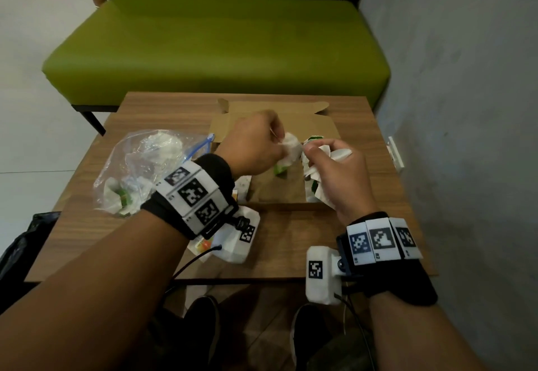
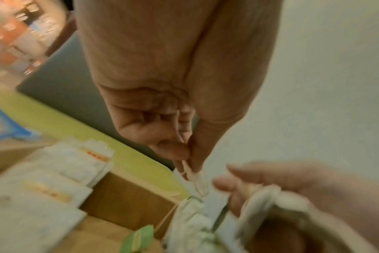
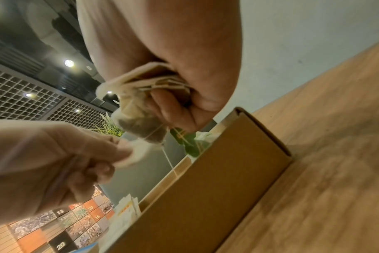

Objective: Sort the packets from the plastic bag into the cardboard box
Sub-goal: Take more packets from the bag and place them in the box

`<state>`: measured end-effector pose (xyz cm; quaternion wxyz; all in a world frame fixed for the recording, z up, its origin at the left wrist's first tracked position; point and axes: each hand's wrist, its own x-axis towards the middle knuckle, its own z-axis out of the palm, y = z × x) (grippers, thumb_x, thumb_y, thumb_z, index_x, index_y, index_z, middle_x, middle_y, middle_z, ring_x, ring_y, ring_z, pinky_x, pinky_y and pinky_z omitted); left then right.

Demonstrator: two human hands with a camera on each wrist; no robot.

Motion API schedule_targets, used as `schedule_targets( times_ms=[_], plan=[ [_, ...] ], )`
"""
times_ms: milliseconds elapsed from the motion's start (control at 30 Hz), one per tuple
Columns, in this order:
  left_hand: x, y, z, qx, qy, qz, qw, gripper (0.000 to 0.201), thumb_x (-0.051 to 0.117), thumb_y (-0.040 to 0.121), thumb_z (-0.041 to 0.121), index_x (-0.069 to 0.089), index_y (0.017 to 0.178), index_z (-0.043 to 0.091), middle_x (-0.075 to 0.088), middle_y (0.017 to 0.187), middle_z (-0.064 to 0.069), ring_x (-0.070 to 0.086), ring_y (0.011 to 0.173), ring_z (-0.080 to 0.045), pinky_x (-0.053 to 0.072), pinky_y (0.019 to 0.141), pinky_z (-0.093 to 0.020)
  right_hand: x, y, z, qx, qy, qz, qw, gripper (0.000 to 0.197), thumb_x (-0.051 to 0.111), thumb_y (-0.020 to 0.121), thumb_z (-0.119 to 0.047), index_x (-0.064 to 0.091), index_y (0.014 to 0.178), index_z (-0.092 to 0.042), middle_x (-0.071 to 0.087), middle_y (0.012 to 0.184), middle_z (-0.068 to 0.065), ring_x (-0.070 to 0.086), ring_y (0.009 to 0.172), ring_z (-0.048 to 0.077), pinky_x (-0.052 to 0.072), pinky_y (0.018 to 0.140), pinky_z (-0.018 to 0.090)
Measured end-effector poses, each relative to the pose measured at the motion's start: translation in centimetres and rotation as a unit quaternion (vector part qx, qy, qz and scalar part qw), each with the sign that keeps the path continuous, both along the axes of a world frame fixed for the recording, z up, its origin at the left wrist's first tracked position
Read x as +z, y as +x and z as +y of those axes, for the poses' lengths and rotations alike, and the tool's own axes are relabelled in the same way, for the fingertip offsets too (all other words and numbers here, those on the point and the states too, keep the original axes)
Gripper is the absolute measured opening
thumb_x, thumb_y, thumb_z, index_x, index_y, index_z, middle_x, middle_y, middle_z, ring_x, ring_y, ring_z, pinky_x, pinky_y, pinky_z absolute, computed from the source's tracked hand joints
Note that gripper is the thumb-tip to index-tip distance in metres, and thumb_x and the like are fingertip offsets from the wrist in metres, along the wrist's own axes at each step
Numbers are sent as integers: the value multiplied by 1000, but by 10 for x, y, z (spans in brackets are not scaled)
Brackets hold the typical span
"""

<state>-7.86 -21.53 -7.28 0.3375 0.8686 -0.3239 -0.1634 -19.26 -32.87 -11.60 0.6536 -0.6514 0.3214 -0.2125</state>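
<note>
Both hands hover over the open cardboard box [image 1: 276, 193] in the middle of the table. My left hand [image 1: 279, 141] pinches the edge of a white tea bag [image 1: 292, 149] between thumb and fingers; the pinch [image 2: 186, 160] shows in the left wrist view. My right hand [image 1: 316, 149] grips a bunch of tea bags [image 3: 138, 113] with green tags, close to the right of the left hand. The clear plastic bag [image 1: 136, 167] lies at the left of the box with more packets inside. White packets with orange stripes [image 2: 54, 172] stand along the box's left side.
A wooden table [image 1: 291, 239] carries everything; its right edge runs along a grey wall [image 1: 465, 108]. A green bench [image 1: 215, 50] stands beyond the far edge. A dark bag [image 1: 26, 242] sits on the floor at the left. My shoes [image 1: 201, 327] are under the near edge.
</note>
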Motion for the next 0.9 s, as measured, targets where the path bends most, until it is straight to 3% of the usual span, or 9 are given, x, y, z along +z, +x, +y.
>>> schedule_targets(
  times_ms=[133, 267, 333, 433, 567, 667, 767, 833, 900],
  plan=[
    [11, 0, 6, 32, -134, 176, 975, 41, 73, 86, 7, 52, 119, 16, 64, 81, -8, 61, 55, -10, 48, 55, -30, 3, 1, 5, 70, 13, -15, 997, 13, 73, 91, -36, 74, 89, -23, 75, 86, 9, 70, 80, 22, 56, 75, 41],
    [8, -2, 11, -7, -118, 203, 972, 43, 72, 86, 7, 51, 123, 16, 64, 86, -11, 70, 67, -19, 54, 57, -27, 2, 1, 6, 71, 10, -13, 997, 17, 70, 94, -29, 75, 83, -18, 74, 81, 11, 68, 75, 28, 55, 73, 47],
    [5, -3, 13, -13, -99, 199, 975, 40, 71, 89, 20, 53, 125, 22, 65, 92, -4, 70, 73, -16, 53, 60, -27, -1, 1, 4, 77, -21, -12, 997, 19, 69, 93, -26, 73, 83, -10, 73, 84, 18, 68, 77, 38, 55, 72, 51],
    [1, 1, 18, -16, -101, 208, 973, 35, 62, 95, 34, 56, 129, 28, 64, 97, 5, 60, 76, -8, 48, 67, -26, 0, 0, 5, 112, -73, -14, 991, 19, 68, 88, -21, 70, 76, -7, 68, 74, 16, 63, 69, 29, 50, 65, 41],
    [1, 3, 23, -67, -117, 202, 970, 20, 61, 97, 18, 68, 116, 15, 70, 87, 2, 61, 68, -2, 47, 61, -16, 3, 0, 6, 148, -82, -26, 985, 18, 69, 89, -11, 68, 72, -14, 66, 69, 3, 61, 67, 16, 47, 63, 31],
    [1, 5, 26, -45, -154, 188, 969, 11, 62, 95, 9, 68, 102, 3, 68, 78, 1, 57, 58, -1, 42, 51, -13, 3, -1, 6, 184, -68, -33, 980, 16, 67, 90, -2, 74, 87, -17, 73, 77, -4, 68, 73, 11, 53, 63, 25],
    [4, 8, 27, -28, -180, 196, 964, 4, 62, 95, 8, 66, 96, 10, 67, 78, 0, 57, 57, -5, 42, 48, -16, 2, 0, 7, 210, -73, -22, 975, 15, 70, 89, -8, 75, 102, -13, 77, 94, 7, 73, 89, 25, 58, 75, 39],
    [5, 9, 28, -15, -191, 194, 962, 9, 63, 94, 8, 66, 100, 14, 67, 82, -2, 57, 60, -7, 44, 48, -18, 1, 0, 7, 219, -91, -18, 971, 6, 72, 88, -15, 76, 87, -13, 76, 86, 10, 71, 82, 28, 56, 75, 44],
    [6, 10, 29, -4, -206, 204, 957, 20, 63, 94, 8, 66, 112, 14, 66, 86, -6, 59, 62, -9, 45, 49, -19, -1, 0, 8, 216, -105, -18, 971, 15, 72, 90, -15, 73, 76, -8, 71, 75, 11, 66, 73, 20, 51, 71, 38]
  ],
)
